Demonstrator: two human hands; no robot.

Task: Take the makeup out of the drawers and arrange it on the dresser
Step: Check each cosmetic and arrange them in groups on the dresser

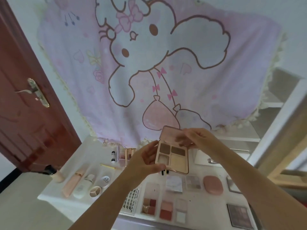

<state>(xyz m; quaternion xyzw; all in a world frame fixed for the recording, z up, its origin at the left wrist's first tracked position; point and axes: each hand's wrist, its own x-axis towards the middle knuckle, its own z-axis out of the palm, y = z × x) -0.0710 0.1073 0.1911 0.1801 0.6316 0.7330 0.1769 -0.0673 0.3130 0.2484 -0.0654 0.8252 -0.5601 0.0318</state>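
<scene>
I hold an open rose-gold makeup palette (172, 157) above the white dresser (207, 201). It has brown and cream pans. My left hand (147, 159) grips its base from the left. My right hand (197, 138) pinches the raised pink lid at the top right. Below it on the dresser lie several palettes, among them a dark red one (149, 205), a pink-red one (166, 209) and a purple one (238, 214). A pink oval compact (213, 185) lies to the right.
Bottles and tubes (74, 182) and a small round pot (95, 191) lie at the dresser's left. A sheet of false lashes (132, 200) sits near the front edge. A pink cartoon cloth (149, 72) hangs behind. A red-brown door (29, 105) stands at left, white shelves (272, 103) at right.
</scene>
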